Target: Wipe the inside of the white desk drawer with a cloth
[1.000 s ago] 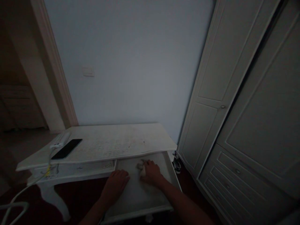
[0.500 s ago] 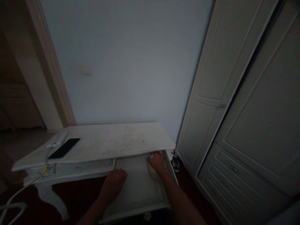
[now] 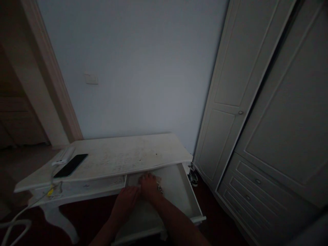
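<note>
The white drawer [image 3: 176,191] is pulled out from the right half of the white desk [image 3: 133,147]. Inside it, near its left side, my right hand [image 3: 149,187] presses a crumpled light cloth [image 3: 159,183] against the bottom. Most of the cloth is hidden under the hand. My left hand [image 3: 125,201] is closed over the drawer's left side, its fingers next to my right hand and seeming to touch it.
A dark phone [image 3: 71,165] and a white power strip [image 3: 63,157] with a cable lie on the desk's left end. To the right stands a pale wardrobe [image 3: 220,130]. Shoes [image 3: 193,178] sit on the floor beside the desk.
My right hand has moved the cloth from the drawer's right side across to the left, beside my left hand. My left hand remains at the drawer's left side.
</note>
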Tool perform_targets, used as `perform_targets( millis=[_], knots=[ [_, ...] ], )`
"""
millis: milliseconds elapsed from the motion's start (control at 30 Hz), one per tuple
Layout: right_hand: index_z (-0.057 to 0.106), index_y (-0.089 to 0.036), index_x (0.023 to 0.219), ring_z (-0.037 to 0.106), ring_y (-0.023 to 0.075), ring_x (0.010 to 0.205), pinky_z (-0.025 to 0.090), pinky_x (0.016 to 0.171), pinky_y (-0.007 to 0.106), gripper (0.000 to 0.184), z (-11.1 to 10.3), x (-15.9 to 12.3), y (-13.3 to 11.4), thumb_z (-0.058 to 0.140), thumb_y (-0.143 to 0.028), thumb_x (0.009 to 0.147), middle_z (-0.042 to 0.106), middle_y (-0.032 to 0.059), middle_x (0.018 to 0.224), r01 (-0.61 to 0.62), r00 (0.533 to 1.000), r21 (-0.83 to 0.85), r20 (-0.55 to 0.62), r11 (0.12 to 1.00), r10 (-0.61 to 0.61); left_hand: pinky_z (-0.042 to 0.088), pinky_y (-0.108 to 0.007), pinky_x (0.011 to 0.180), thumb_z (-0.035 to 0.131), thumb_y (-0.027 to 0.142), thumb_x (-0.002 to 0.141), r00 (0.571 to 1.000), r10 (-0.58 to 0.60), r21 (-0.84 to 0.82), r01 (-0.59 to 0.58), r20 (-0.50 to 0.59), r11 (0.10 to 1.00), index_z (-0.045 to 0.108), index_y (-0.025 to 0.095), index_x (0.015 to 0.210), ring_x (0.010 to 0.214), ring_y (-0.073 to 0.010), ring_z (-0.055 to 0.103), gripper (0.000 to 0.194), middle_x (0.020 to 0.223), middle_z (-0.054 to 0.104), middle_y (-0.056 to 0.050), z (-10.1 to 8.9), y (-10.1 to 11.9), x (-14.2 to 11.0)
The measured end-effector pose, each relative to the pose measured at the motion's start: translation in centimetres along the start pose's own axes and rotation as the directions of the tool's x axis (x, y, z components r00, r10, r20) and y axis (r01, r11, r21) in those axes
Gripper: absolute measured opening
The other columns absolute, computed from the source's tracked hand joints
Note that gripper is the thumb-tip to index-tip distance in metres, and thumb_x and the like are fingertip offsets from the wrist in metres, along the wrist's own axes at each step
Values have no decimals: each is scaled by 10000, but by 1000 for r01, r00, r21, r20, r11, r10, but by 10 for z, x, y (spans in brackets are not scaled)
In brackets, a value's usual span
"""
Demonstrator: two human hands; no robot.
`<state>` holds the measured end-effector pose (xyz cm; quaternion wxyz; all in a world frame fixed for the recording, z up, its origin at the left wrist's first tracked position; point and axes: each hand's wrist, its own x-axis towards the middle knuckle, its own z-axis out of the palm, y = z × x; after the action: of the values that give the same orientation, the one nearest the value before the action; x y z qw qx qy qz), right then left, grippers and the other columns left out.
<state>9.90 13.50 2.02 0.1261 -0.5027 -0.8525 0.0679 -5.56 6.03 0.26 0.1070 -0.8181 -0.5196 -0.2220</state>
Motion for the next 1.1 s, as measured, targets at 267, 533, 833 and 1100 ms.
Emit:
perform_targets(
  millis=[267, 533, 833, 1100],
  knots=[
    [733, -256, 1203, 584, 359, 1229, 504, 990, 516, 371, -2, -30, 10, 705, -456, 891, 646, 141, 1304, 81, 997, 31, 18, 996, -82, 483, -377, 879, 307, 230, 1118, 999, 44, 71, -42, -30, 997, 712, 249, 981, 893, -219, 682, 429, 944, 743, -34, 5, -2, -3],
    [723, -245, 1204, 605, 333, 1213, 499, 942, 429, 300, -34, -38, 84, 643, -344, 933, 656, 132, 1288, -217, 971, 49, -91, 975, 220, 508, -402, 938, 362, 206, 1102, 998, 50, 118, -45, -37, 992, 721, 259, 1011, 951, -229, 698, 375, 1017, 766, -41, 11, -3, -6],
    [689, -216, 1291, 626, 297, 1193, 470, 953, 369, 388, -46, -31, 122, 630, -351, 932, 689, 141, 1276, -383, 904, 86, -171, 920, 393, 507, -429, 971, 303, 230, 1117, 1000, 4, 114, -5, 9, 994, 749, 236, 1031, 991, -238, 710, 454, 1035, 777, -66, 7, 0, -6],
    [766, -259, 1189, 665, 286, 1186, 465, 990, 372, 357, -43, -14, 110, 703, -381, 859, 759, 90, 1232, -295, 943, 118, -124, 948, 309, 506, -419, 956, 253, 280, 1135, 999, 26, 99, -22, -40, 995, 745, 238, 994, 956, -235, 715, 513, 1002, 782, -58, 8, -4, -4]
  ],
)
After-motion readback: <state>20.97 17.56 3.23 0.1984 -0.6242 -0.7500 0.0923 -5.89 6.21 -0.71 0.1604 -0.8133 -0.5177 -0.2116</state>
